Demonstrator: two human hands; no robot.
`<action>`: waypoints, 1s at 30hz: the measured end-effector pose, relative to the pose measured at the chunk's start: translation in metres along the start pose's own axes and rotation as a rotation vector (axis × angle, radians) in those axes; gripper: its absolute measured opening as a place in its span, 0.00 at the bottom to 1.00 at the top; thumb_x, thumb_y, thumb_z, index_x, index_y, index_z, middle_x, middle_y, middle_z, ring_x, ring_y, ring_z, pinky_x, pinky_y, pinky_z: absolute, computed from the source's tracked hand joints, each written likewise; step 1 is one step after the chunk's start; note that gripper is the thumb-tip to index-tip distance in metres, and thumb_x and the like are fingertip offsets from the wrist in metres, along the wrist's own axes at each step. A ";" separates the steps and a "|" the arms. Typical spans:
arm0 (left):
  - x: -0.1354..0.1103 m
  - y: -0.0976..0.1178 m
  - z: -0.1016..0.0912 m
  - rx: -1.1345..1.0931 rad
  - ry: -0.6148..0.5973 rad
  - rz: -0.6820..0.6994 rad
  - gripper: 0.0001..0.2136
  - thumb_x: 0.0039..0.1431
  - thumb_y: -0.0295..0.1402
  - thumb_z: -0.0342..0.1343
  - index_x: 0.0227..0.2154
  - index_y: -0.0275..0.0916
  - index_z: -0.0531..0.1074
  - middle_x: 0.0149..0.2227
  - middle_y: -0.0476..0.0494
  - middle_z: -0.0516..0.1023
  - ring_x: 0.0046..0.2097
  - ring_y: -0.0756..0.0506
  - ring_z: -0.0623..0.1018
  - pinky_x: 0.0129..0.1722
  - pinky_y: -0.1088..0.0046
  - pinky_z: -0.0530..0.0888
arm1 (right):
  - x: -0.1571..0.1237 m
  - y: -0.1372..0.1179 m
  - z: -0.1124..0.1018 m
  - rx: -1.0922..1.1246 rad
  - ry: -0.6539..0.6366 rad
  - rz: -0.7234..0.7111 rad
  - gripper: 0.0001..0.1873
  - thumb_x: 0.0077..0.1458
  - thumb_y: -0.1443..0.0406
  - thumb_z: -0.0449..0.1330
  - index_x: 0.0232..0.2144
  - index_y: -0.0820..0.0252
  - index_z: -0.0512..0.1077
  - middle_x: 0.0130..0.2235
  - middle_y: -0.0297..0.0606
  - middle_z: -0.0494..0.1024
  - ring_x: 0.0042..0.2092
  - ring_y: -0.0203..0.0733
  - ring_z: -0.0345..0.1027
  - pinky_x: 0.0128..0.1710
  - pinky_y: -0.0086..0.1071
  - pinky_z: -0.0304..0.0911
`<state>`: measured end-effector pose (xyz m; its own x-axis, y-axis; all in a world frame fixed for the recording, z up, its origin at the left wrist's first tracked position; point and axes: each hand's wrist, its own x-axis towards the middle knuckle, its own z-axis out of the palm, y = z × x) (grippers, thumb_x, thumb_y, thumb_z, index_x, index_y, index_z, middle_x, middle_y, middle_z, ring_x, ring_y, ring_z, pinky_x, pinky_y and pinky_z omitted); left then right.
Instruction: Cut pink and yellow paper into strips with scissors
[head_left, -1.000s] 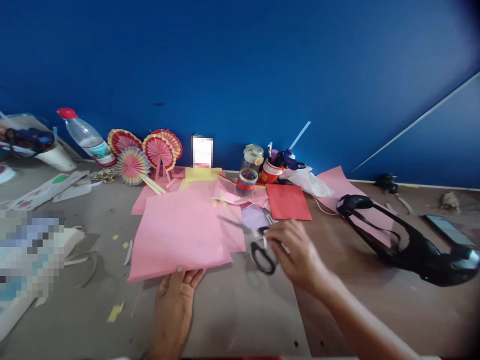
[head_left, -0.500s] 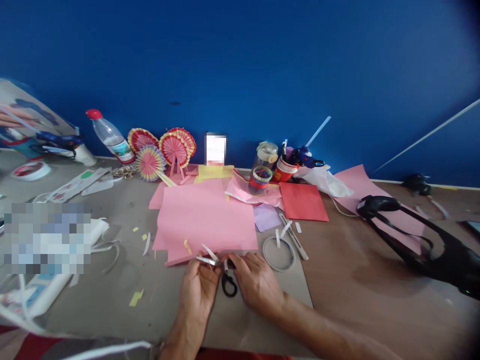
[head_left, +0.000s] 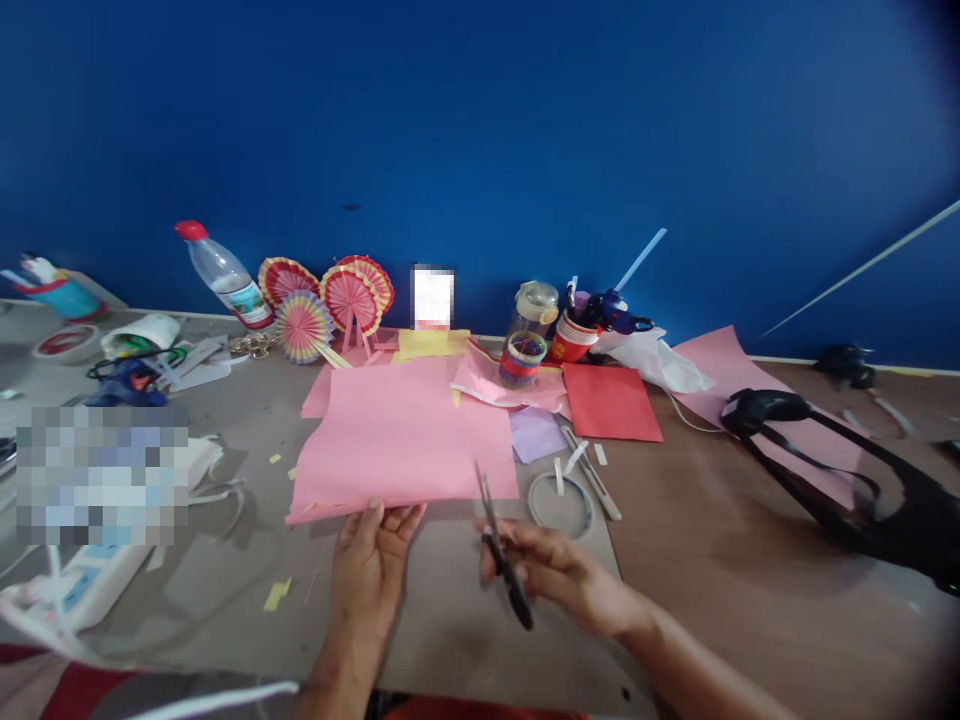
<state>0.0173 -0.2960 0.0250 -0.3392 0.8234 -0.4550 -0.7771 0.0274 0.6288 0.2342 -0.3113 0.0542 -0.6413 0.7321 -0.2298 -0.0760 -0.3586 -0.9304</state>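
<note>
My right hand (head_left: 555, 575) holds a pair of black-handled scissors (head_left: 504, 560), their narrow blades pointing away from me. They hang just right of the pink paper's near edge, apart from my other hand. My left hand (head_left: 373, 545) grips the near edge of a large pink paper sheet (head_left: 420, 430), thumb on top and fingers at the underside. Small yellow scraps (head_left: 277, 594) lie on the table left of that wrist. Close to my right hand are a grey ring-shaped roll (head_left: 561, 506) and a slim cutter knife (head_left: 592, 475).
Pleated paper fans (head_left: 351, 298), a bottle with a red cap (head_left: 225, 275), a clear jar (head_left: 525, 340) and a red cup (head_left: 571, 338) stand along the blue wall. A power strip (head_left: 94, 575) lies left. A black strap-like headset (head_left: 847, 510) occupies the right.
The scissors have swung upright in my right hand, which moved right. My left hand has shifted left onto the paper's edge. At far left, a hand is gone and a blue glue gun lies lower.
</note>
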 end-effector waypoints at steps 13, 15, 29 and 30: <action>-0.010 -0.002 -0.012 0.047 0.038 0.002 0.11 0.36 0.28 0.69 0.23 0.37 0.72 0.25 0.49 0.81 0.28 0.45 0.80 0.33 0.60 0.81 | 0.042 0.003 0.002 0.285 0.428 0.018 0.24 0.45 0.49 0.66 0.36 0.60 0.69 0.23 0.29 0.70 0.19 0.26 0.50 0.18 0.24 0.44; -0.014 -0.005 -0.013 0.038 0.036 -0.010 0.10 0.37 0.28 0.69 0.22 0.37 0.72 0.26 0.49 0.81 0.29 0.45 0.81 0.34 0.60 0.81 | 0.051 0.005 0.006 0.288 0.476 0.032 0.24 0.39 0.53 0.70 0.35 0.59 0.68 0.22 0.25 0.66 0.20 0.27 0.53 0.19 0.24 0.46; -0.013 -0.008 -0.017 -0.005 0.054 -0.019 0.08 0.42 0.25 0.66 0.26 0.38 0.73 0.29 0.48 0.82 0.32 0.44 0.81 0.37 0.59 0.80 | 0.058 0.023 0.007 0.190 0.509 -0.068 0.27 0.35 0.63 0.69 0.40 0.56 0.65 0.28 0.26 0.68 0.27 0.31 0.61 0.23 0.24 0.57; -0.013 -0.010 -0.016 -0.004 0.056 -0.032 0.08 0.42 0.25 0.66 0.26 0.38 0.73 0.29 0.48 0.82 0.32 0.44 0.81 0.37 0.60 0.80 | 0.058 0.024 0.007 0.152 0.524 -0.077 0.28 0.35 0.64 0.69 0.41 0.55 0.65 0.28 0.26 0.68 0.26 0.31 0.61 0.23 0.25 0.57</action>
<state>0.0208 -0.3164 0.0145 -0.3431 0.7893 -0.5092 -0.7901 0.0507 0.6109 0.1901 -0.2814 0.0201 -0.1663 0.9360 -0.3102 -0.2424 -0.3437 -0.9072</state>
